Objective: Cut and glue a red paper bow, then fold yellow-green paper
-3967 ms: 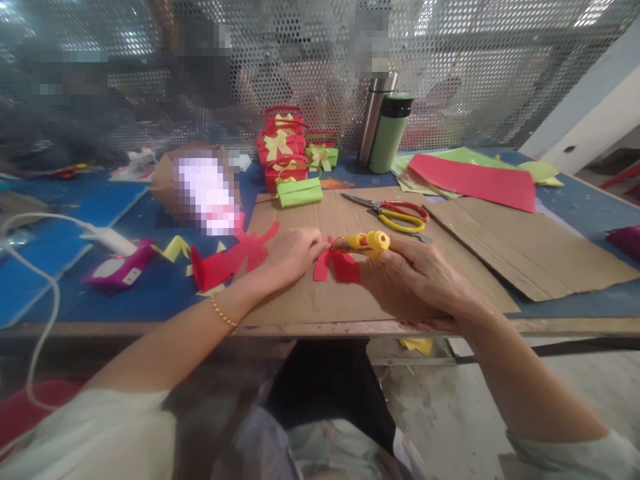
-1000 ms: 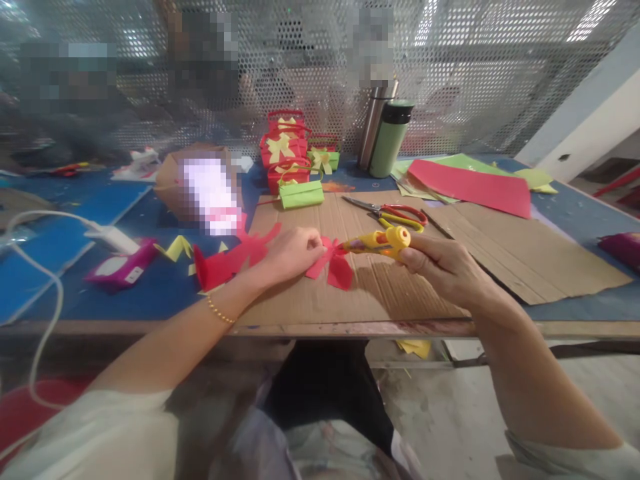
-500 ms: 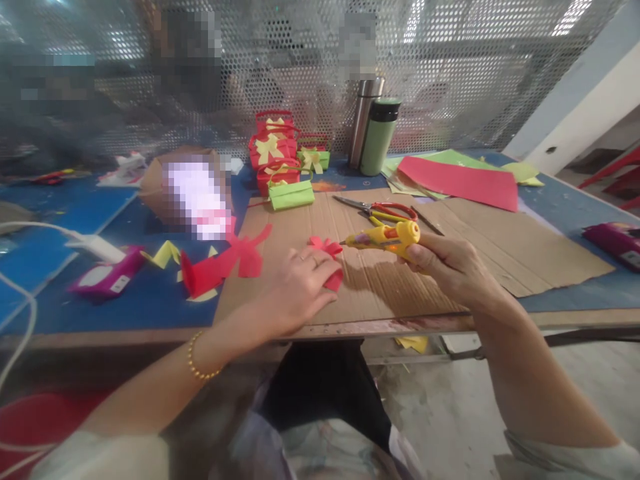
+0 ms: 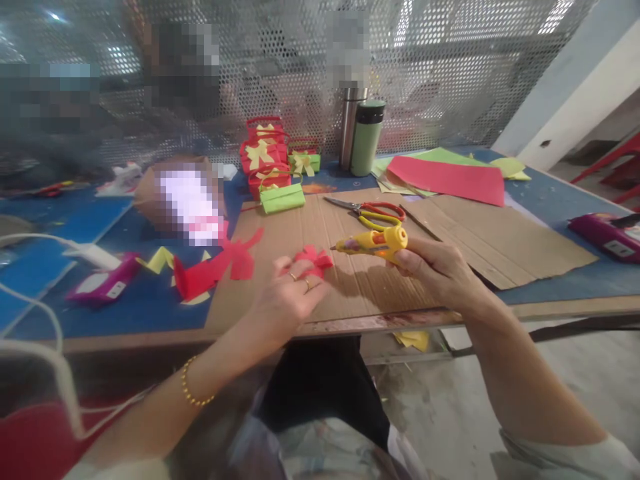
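Note:
My right hand (image 4: 443, 272) is closed round a yellow glue gun (image 4: 369, 242), its nozzle pointing left. Just left of the nozzle tip is a red paper bow (image 4: 316, 259), pinched by my left hand (image 4: 293, 293) over the cardboard sheet (image 4: 365, 293). My left fingertips are bent and partly cover the bow. Scissors (image 4: 373, 212) with red and yellow handles lie behind the glue gun. More cut red paper (image 4: 220, 263) lies to the left of my left hand.
Small red paper bags (image 4: 265, 157) and a green one (image 4: 283, 199) stand at the back. Beside them are a green flask (image 4: 367, 140) and a steel flask (image 4: 349, 130). Coloured sheets (image 4: 447, 179) lie back right. Purple power strips (image 4: 105, 279) sit at both sides, with white cables at left.
My left hand has turned and shifted its fingers, so more of the red bow shows. The glue gun stays in my right hand near it. The whole view has shifted slightly.

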`<state>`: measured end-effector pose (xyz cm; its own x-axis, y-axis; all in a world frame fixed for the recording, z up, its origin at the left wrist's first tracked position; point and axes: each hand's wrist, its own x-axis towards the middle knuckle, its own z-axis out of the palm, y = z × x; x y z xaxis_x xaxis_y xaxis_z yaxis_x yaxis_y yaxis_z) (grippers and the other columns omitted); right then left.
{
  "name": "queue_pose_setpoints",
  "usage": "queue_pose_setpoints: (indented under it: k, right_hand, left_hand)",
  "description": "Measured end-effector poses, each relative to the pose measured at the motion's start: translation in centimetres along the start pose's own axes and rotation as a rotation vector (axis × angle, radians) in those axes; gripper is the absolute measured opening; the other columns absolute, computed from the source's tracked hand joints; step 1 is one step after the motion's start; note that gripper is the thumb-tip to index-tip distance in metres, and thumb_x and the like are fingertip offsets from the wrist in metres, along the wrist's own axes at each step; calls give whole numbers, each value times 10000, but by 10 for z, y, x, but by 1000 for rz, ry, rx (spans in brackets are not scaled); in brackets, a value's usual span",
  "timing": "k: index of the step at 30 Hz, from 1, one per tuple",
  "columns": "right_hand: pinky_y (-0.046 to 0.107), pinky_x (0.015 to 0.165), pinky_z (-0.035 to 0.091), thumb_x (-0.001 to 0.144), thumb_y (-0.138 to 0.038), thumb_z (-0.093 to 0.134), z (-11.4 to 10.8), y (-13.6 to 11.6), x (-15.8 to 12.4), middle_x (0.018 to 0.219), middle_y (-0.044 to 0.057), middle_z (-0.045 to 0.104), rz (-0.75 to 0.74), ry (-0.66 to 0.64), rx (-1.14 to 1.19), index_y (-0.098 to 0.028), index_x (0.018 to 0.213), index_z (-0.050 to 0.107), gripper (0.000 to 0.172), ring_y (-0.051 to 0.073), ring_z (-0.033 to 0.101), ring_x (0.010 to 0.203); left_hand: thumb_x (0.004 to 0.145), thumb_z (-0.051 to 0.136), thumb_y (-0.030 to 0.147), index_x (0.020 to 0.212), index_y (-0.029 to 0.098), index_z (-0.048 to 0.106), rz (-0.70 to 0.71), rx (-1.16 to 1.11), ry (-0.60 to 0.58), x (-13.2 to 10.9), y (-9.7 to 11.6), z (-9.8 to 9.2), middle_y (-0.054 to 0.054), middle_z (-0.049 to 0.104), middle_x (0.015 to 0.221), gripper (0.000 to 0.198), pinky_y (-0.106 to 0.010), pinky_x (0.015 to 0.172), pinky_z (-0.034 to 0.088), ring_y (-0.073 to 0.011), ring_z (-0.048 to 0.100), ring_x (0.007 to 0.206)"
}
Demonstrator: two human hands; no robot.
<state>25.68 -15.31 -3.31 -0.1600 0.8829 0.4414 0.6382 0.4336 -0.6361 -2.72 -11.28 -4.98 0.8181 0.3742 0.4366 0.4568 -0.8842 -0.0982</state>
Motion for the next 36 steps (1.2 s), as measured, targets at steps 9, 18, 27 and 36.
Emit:
queue_pose_setpoints:
  k: [9,18,27,36]
  right_hand:
    - [315,589,410,1021,-697,404,5,-11,2,717,21,598,4,-40,23,-237,799,590,544,170,539,631]
    - [320,654,432,1063,-597,382,15,-7,1,769,49,631,-15,-141,19,-203,836,629,519,193,585,730]
    - [302,658,449,1059,-596,417,21,-2,-1,819,51,686,24,-124,40,-200,915,694,505,191,602,743]
    - [305,663,447,1047,-634,413,24,1,1,791,46,673,16,-113,44,-196,928,710,542,192,587,726]
  left_hand:
    - [1002,577,178,936,211,703,-219,-225,119,-2,-3,7,-38,775,1007,146,-381,809,414,-204,666,947]
    - [946,509,50,1156,191,677,-286,-311,120,1,-6,12,-59,755,1054,304,-340,889,547,-192,688,980]
    - [933,539,72,1032,206,701,-311,-405,45,3,-6,11,-51,710,1022,232,-324,887,579,-173,693,958]
    - [961,582,194,1020,231,734,-545,-613,-72,16,-20,-2,-36,783,1040,167,-355,846,560,-191,717,936]
